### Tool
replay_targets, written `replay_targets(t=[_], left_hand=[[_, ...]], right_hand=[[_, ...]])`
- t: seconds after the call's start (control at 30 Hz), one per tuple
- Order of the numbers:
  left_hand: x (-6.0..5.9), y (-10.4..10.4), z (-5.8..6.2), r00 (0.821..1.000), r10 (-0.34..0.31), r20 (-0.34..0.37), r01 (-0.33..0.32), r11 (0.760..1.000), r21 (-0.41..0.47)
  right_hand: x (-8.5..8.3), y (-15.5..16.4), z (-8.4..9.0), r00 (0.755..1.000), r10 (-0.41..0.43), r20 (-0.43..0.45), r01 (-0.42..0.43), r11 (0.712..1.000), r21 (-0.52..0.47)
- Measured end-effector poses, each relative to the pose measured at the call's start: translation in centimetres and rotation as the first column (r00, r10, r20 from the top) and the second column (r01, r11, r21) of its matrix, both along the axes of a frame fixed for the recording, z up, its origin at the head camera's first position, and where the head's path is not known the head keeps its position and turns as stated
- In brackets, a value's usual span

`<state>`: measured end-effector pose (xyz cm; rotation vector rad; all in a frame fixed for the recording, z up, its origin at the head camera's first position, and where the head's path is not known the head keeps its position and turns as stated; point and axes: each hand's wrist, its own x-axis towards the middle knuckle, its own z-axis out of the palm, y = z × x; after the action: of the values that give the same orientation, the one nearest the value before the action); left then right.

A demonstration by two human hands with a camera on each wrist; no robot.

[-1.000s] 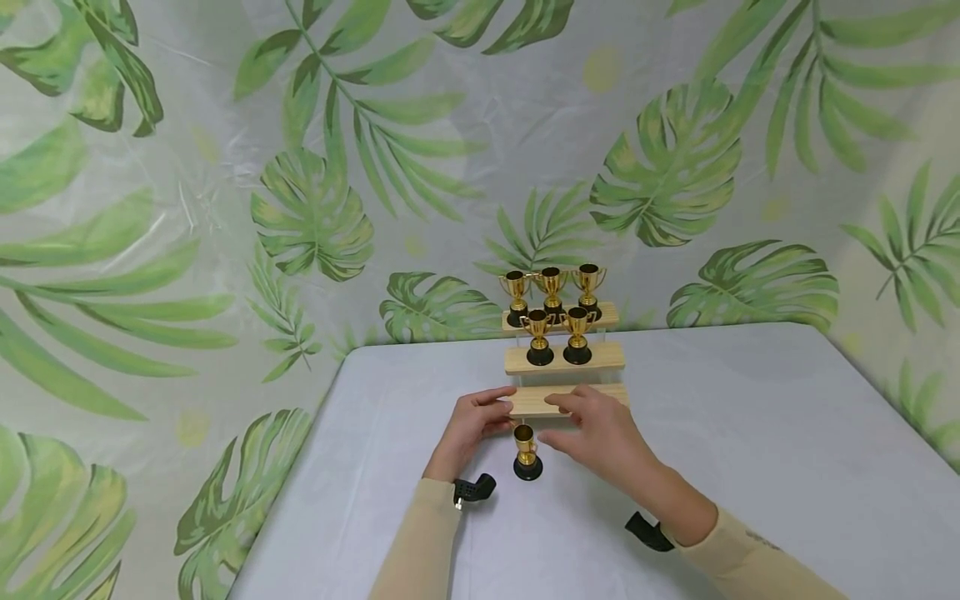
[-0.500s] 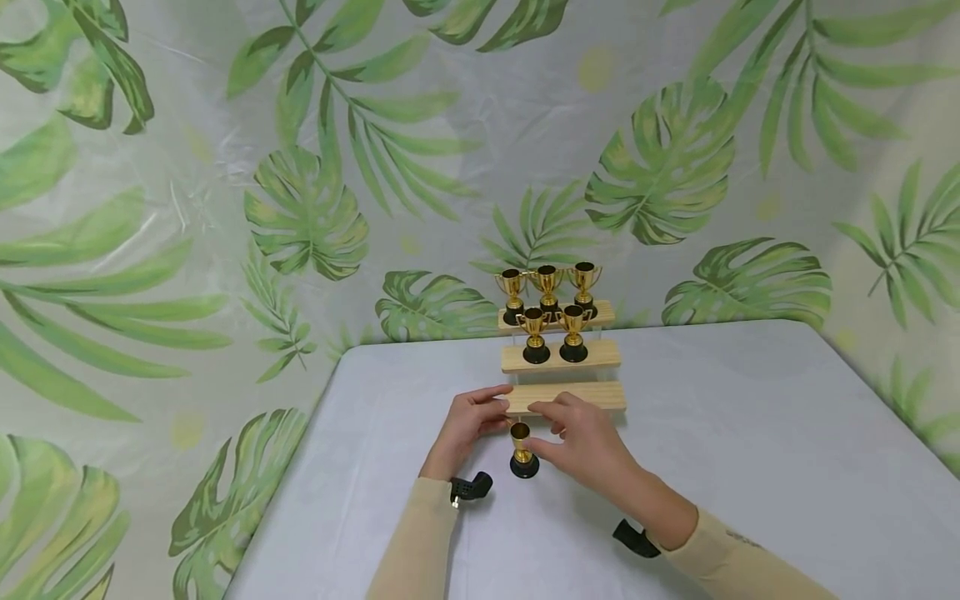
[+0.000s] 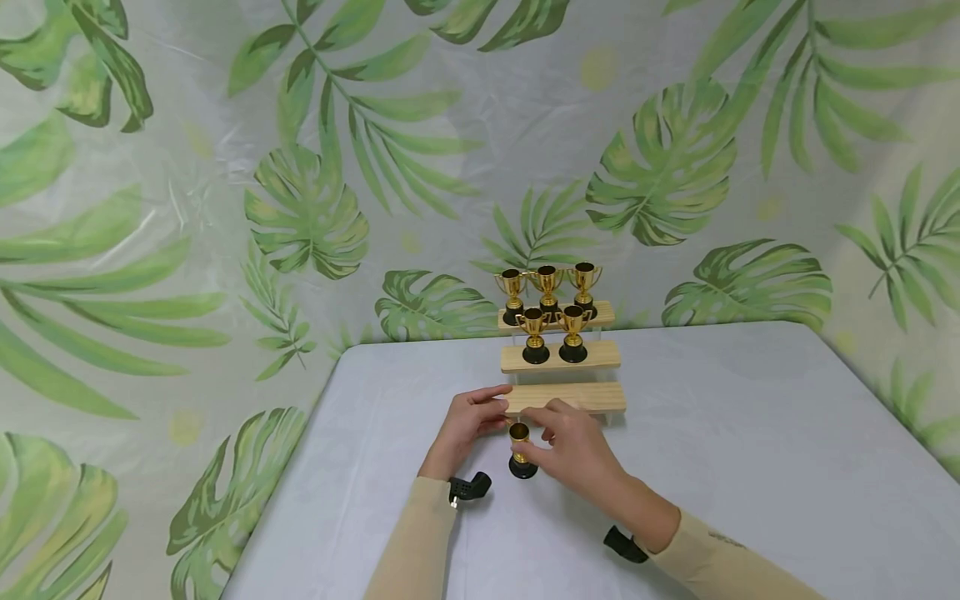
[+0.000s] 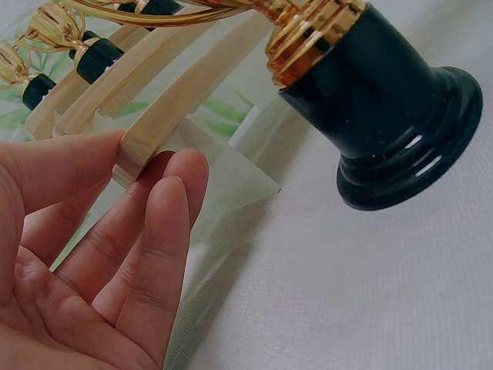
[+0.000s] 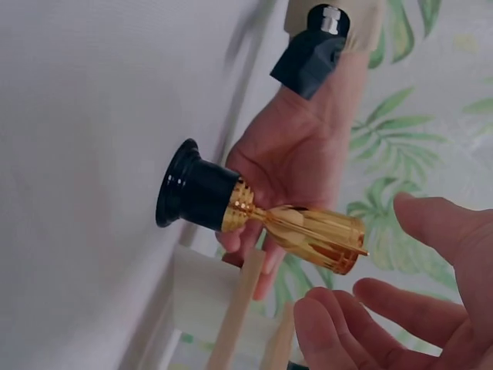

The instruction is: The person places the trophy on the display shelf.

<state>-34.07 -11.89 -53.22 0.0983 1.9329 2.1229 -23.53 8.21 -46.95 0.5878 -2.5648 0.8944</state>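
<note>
A small gold trophy cup [image 3: 522, 468] with a black base stands upright on the table, in front of a three-step wooden display stand [image 3: 577, 397]. My left hand [image 3: 467, 432] pinches the left end of the stand's lowest step; in the left wrist view, thumb and fingers meet at that wooden end [image 4: 142, 148]. Close at the cup's right side is my right hand [image 3: 573, 446]. The right wrist view shows its thumb and fingers spread on either side of the gold cup's rim [image 5: 350, 245], with a gap between them and the cup.
Two like trophies [image 3: 573, 335] stand on the middle step and three more trophies [image 3: 547, 287] on the top step. A white cloth [image 3: 750, 433] covers the table. Behind it hangs a leaf-patterned curtain [image 3: 450, 150].
My right hand has moved left to the single trophy, its thumb now overlapping the cup in the head view. The left hand has stayed at the stand's end.
</note>
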Motion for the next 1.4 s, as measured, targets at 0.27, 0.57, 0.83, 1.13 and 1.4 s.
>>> replay_targets(t=[0.27,0.57,0.83,1.13,1.4], left_hand=[[0.2,0.0,0.0,1.0,-0.001,0.0,0.001,1.0,0.001],[0.1,-0.4,0.3,1.0,-0.006,-0.009,0.006,1.0,-0.015],[-0.2,-0.1,-0.1,1.0,-0.014,-0.007,0.014,1.0,0.006],[0.1,0.0,-0.3,1.0,-0.018,-0.013,0.018,1.0,0.008],[-0.1,-0.1,-0.3,1.0,-0.011,-0.006,0.011,1.0,0.011]], right_hand=[[0.0,-0.6,-0.7,1.0,0.007,0.003,-0.007,1.0,-0.008],[-0.2,-1.0,-0.8,1.0,0.011,-0.014,-0.011,1.0,-0.02],[-0.6,-1.0,-1.2,0.999,-0.013,-0.033,0.013,1.0,0.002],[-0.7,-1.1,-1.2,0.995,-0.009,-0.1,0.017,0.997,0.075],[-1.0,-1.3,-1.1,0.997,-0.015,-0.075,0.022,0.996,0.085]])
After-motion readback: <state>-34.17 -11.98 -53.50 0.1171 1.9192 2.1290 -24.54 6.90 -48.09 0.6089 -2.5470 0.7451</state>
